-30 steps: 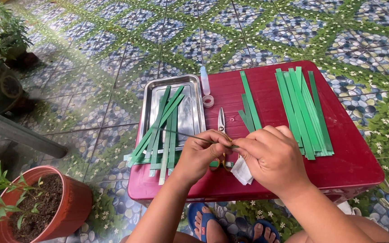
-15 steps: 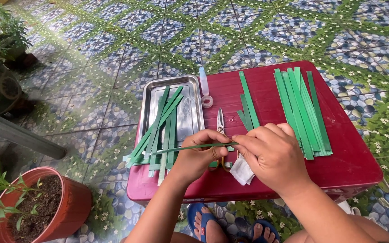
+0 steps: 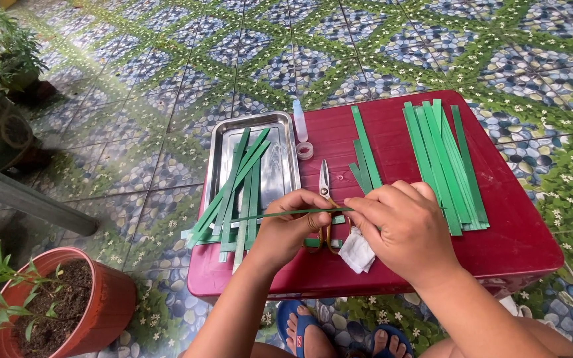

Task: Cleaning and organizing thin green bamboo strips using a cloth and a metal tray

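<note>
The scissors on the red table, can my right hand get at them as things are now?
Probably yes. The scissors lie just beside the right hand, blades in the open, but both hands pinch a thin green strip that crosses above the handles, so the strip must go first.

Green strips [image 3: 442, 166] on the dark red worktop [image 3: 518, 245], silver tray [image 3: 280, 142], terracotta pot [image 3: 104, 308], blue-green pebble-patterned floor [image 3: 187, 59].

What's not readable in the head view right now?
- Scissors handles: hidden behind both hands.
- Green strip: its right end disappears under the right hand; left hand covers the grip.
- White scrap: half under the right hand, kind unclear.
- Potted plant: cut off by the left and bottom edges.
</note>
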